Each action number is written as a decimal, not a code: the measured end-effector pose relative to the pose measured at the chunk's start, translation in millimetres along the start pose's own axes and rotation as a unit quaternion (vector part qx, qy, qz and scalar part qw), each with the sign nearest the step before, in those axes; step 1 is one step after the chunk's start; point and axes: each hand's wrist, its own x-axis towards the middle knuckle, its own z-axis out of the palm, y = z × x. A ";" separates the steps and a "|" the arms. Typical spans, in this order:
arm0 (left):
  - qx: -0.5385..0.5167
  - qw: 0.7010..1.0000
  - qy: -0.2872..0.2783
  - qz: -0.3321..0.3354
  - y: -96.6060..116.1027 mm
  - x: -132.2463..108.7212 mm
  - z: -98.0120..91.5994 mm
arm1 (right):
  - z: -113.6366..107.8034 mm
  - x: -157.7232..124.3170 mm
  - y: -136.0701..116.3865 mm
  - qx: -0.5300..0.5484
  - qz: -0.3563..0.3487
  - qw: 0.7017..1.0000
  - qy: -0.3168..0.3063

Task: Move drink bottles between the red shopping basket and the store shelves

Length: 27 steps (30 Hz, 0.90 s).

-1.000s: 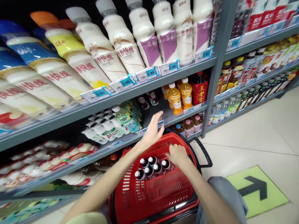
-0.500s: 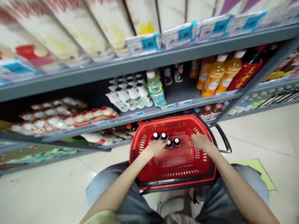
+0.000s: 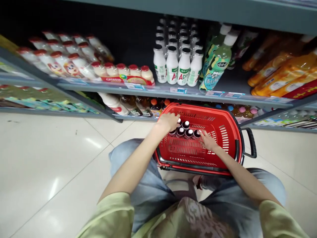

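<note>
Several dark bottles with white caps (image 3: pixel 189 133) stand upright in two rows inside a red shopping basket (image 3: pixel 224 115). My left hand (image 3: pixel 169 121) is over the basket's left side, its fingers curled round the cap of a back-row bottle (image 3: pixel 179 123); the palm side is hidden. From the right, my right hand (image 3: pixel 208 141) has thumb and fingers at the rightmost front-row bottle (image 3: pixel 197 134), pinching it near the cap. Part of the leftmost front bottle (image 3: pixel 172 133) is under my left hand.
Beyond the basket, a shelf (image 3: pixel 158 90) holds white bottles (image 3: pixel 184 67), red-capped drinks (image 3: pixel 121 71), a green bottle (image 3: pixel 215 66) and orange drinks (image 3: pixel 284 77). The black basket handle (image 3: pixel 251 142) sticks out right. My knees flank the basket on the tiled floor (image 3: pixel 61 158).
The view has tilted down and shifted left. More dark bottles show in the basket. My right hand has moved left from the basket's right side to the bottles; my left hand is at the back row.
</note>
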 end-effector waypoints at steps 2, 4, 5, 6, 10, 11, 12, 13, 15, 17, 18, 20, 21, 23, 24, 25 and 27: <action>-0.014 0.999 -0.037 0.006 -1.2 -4.3 2.0 | 14.6 3.4 -2.0 -0.005 0.001 1.000 0.012; -0.019 0.998 -0.051 0.023 0.2 -8.4 2.9 | 24.7 5.8 -0.2 -0.011 0.011 1.000 0.013; -0.020 0.998 -0.050 0.031 1.3 -10.2 2.7 | 28.3 6.9 1.4 -0.015 0.017 1.000 0.014; -0.020 0.998 -0.047 0.036 2.5 -11.8 2.2 | 31.0 8.0 3.0 -0.019 0.022 0.999 0.015; -0.028 0.999 -0.031 0.034 5.6 -14.7 -1.4 | 35.3 13.4 5.8 -0.025 0.006 0.998 0.052; -0.033 0.999 -0.027 0.034 6.0 -14.7 -2.2 | 35.1 15.3 5.7 -0.020 -0.004 0.998 0.067; -0.039 0.998 -0.022 0.036 6.4 -14.5 -2.8 | 34.6 17.4 5.4 -0.015 -0.011 0.997 0.080; -0.045 0.998 -0.017 0.037 6.9 -14.2 -3.2 | 33.8 19.7 5.0 -0.011 -0.014 0.996 0.088; -0.059 0.997 -0.007 0.039 8.4 -13.3 -3.6 | 32.6 24.1 4.4 -0.012 -0.012 0.996 0.084; -0.071 0.997 0.000 0.038 11.0 -11.9 -3.3 | 33.2 27.5 4.0 -0.016 -0.010 0.997 0.069; -0.074 0.997 0.001 0.038 12.5 -11.0 -3.0 | 34.6 28.5 3.7 -0.017 -0.012 0.998 0.058; -0.070 0.997 -0.003 0.043 15.9 -8.8 -1.9 | 39.3 29.2 2.7 -0.019 -0.023 0.999 0.029; -0.064 0.997 -0.005 0.046 17.6 -7.7 -1.2 | 42.2 29.0 2.0 -0.020 -0.033 0.999 0.009; -0.048 0.997 -0.008 0.053 20.8 -5.7 0.3 | 47.7 27.8 0.0 -0.026 -0.063 0.997 -0.034; -0.041 0.998 -0.008 0.056 22.1 -4.9 1.1 | 49.6 27.1 -1.1 -0.030 -0.081 0.995 -0.056; -0.036 0.998 -0.008 0.058 23.3 -4.3 1.9 | 50.7 26.4 -2.3 -0.035 -0.098 0.992 -0.077; -0.031 0.997 -0.012 0.063 25.0 -3.6 3.4 | 50.4 25.6 -4.6 -0.050 -0.118 0.986 -0.109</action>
